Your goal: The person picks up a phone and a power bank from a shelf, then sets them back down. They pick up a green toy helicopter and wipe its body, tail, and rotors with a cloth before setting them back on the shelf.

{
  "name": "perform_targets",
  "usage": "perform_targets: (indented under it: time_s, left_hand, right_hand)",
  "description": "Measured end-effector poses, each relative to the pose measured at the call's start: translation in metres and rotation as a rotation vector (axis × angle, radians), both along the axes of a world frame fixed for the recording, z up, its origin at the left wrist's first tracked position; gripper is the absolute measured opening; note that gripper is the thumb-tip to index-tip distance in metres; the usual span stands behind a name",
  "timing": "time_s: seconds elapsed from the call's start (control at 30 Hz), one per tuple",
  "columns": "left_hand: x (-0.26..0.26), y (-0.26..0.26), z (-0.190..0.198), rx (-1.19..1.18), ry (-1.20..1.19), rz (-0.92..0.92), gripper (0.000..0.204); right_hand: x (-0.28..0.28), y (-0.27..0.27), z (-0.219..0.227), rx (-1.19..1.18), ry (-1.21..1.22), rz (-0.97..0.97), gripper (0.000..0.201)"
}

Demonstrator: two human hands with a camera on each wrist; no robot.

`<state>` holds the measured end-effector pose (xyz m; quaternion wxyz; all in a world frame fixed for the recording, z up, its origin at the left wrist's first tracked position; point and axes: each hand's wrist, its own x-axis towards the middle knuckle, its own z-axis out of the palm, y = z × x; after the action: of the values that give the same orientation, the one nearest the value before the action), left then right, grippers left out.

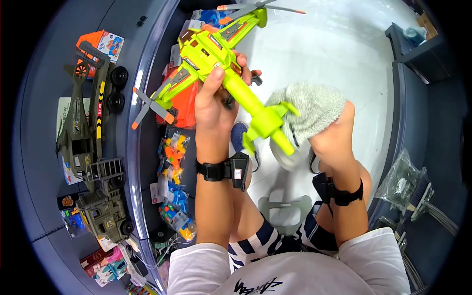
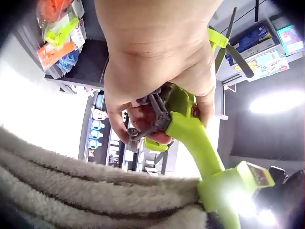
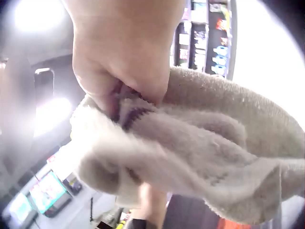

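A lime-green toy aircraft [image 1: 244,97] with grey, orange-tipped propellers is held up in front of the person. My left hand [image 1: 211,108] grips its body near the wings, thumb on top and fingers underneath. Grey landing gear [image 2: 161,114] shows below the palm in the left wrist view. A light grey cloth [image 1: 314,105] drapes from my right hand [image 1: 333,140], which holds it bunched beside the toy's tail. In the right wrist view the cloth [image 3: 200,143] hangs in folds and hides most of the fingers.
On the left shelf [image 1: 46,196] stand an olive toy truck [image 1: 105,211] and an olive toy helicopter [image 1: 78,118]. Bagged toys [image 1: 173,160] line a lower shelf. At the right are a clear plastic bag [image 1: 400,179] and a brush [image 1: 420,196]. A grey stool [image 1: 285,209] stands between the legs.
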<state>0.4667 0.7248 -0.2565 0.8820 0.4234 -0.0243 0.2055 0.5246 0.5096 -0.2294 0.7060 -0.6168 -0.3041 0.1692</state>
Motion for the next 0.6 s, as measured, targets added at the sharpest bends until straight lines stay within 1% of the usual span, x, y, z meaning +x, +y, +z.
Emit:
perform_targets:
  time_s: [0.03, 0.1, 0.13, 0.17, 0.23, 0.27, 0.3, 0.37, 0.4, 0.43, 0.5, 0.53, 0.57, 0.6]
  left_hand:
    - [-0.001, 0.0, 0.0, 0.002, 0.001, 0.001, 0.048]
    - [0.0, -0.002, 0.0, 0.001, 0.102, 0.061, 0.038]
    - [0.001, -0.005, 0.001, -0.052, 0.117, 0.054, 0.032]
    - [0.003, -0.005, -0.001, -0.072, 0.186, 0.048, 0.032]
    - [0.007, -0.015, 0.007, -0.094, 0.299, 0.098, 0.031]
    - [0.008, -0.012, 0.003, -0.045, 0.383, 0.089, 0.031]
    - [0.008, -0.013, 0.003, -0.045, 0.383, 0.088, 0.031]
    - [0.011, -0.018, 0.003, -0.012, 0.486, 0.205, 0.037]
    - [0.009, -0.015, 0.004, -0.058, 0.515, 0.169, 0.038]
    - [0.011, -0.014, 0.003, -0.058, 0.516, 0.168, 0.038]
    - [0.015, -0.008, 0.001, -0.308, 0.503, 0.282, 0.036]
    - [0.014, 0.002, -0.004, -0.313, 0.534, 0.277, 0.033]
    - [0.013, 0.014, -0.014, -0.337, 0.478, 0.23, 0.033]
    - [0.015, 0.017, -0.011, -0.354, 0.526, 0.321, 0.032]
  right_hand:
    - [0.0, 0.002, -0.003, 0.002, 0.001, 0.001, 0.026]
    - [-0.001, 0.008, -0.015, 0.009, -0.263, -0.094, 0.032]
    - [-0.004, 0.013, -0.019, 0.034, -0.231, -0.151, 0.027]
    - [-0.005, 0.014, -0.02, 0.034, -0.231, -0.151, 0.027]
    - [-0.004, 0.017, -0.02, -0.072, -0.264, -0.224, 0.027]
    - [-0.002, 0.015, -0.026, -0.105, -0.242, -0.245, 0.024]
    - [-0.001, 0.017, -0.026, -0.105, -0.242, -0.245, 0.024]
    - [0.0, 0.019, -0.024, -0.051, -0.222, -0.316, 0.021]
    - [0.001, 0.019, -0.03, -0.061, -0.278, -0.377, 0.016]
    - [-0.001, 0.016, -0.035, -0.061, -0.278, -0.378, 0.016]
    - [-0.005, 0.013, -0.04, 0.15, -0.379, -0.701, 0.016]
    - [-0.003, 0.014, -0.031, 0.31, -0.362, -0.7, 0.021]
    - [-0.009, 0.001, -0.027, 0.209, -0.36, -0.674, 0.033]
    - [-0.009, -0.01, -0.023, 0.168, -0.374, -0.62, 0.033]
